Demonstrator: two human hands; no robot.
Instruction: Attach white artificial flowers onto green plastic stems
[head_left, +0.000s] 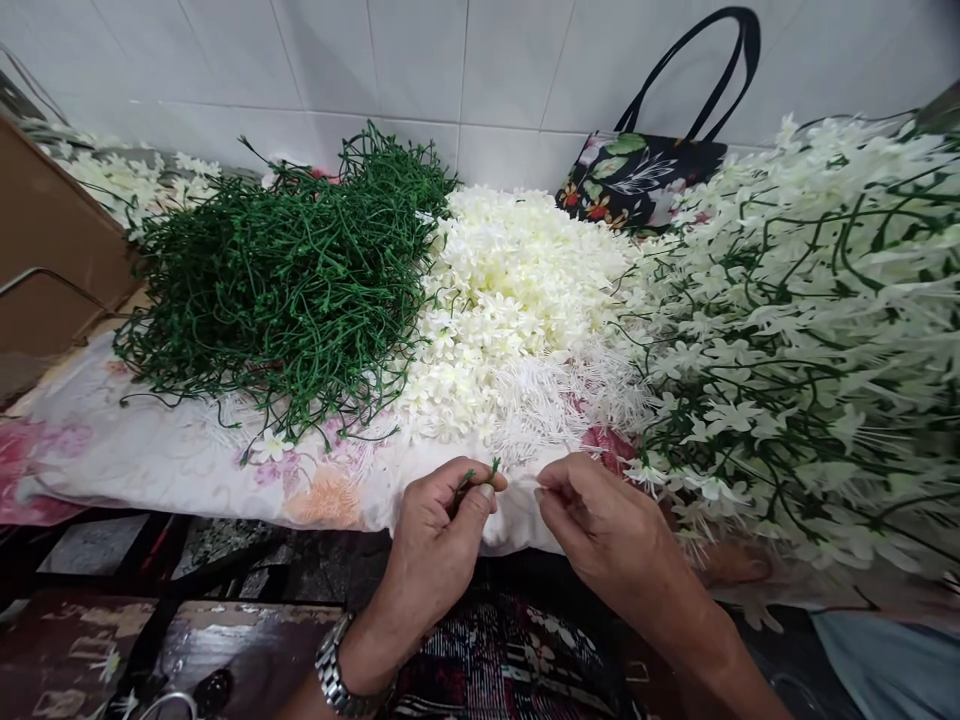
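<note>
Between thumb and forefinger, my left hand (442,540) pinches a green plastic flower stem (494,468), its small tip poking up. Facing it just to the right, my right hand (611,525) has thumb and fingertips closed on a thin white strand (531,483), which looks like a stamen piece. A small gap separates the two hands. Beyond them lies a scatter of white stamen pieces (536,400), and behind that a heap of loose white petal blossoms (517,260). A large tangle of green stems (292,280) is at the left.
Assembled white artificial flowers (810,350) are piled high at the right. A black floral bag (637,180) leans against the tiled wall (420,60). One white flower (272,446) lies on the patterned cloth (202,470). A cardboard box (52,230) stands at the far left.
</note>
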